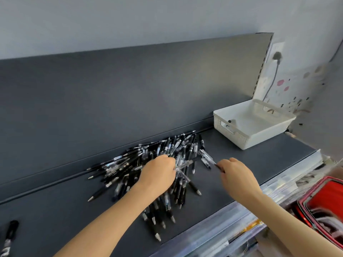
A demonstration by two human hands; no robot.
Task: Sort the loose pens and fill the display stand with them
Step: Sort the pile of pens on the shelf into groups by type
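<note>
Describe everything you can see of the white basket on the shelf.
The white basket is a rectangular, open-topped tub, plastic by its look, with woven-pattern walls and a cut-out handle in each short side. It stands upright at the right end of the dark shelf, near the back panel, apart from the pile of pens. It looks nearly empty; a few dark specks inside are too small to identify. Only the shelf touches it.

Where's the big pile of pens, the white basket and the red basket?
pile of pens point(171, 144): head view, upper middle of the heap.
white basket point(265, 137): head view, its front wall.
red basket point(331, 193): head view, its inner red wall.
</note>
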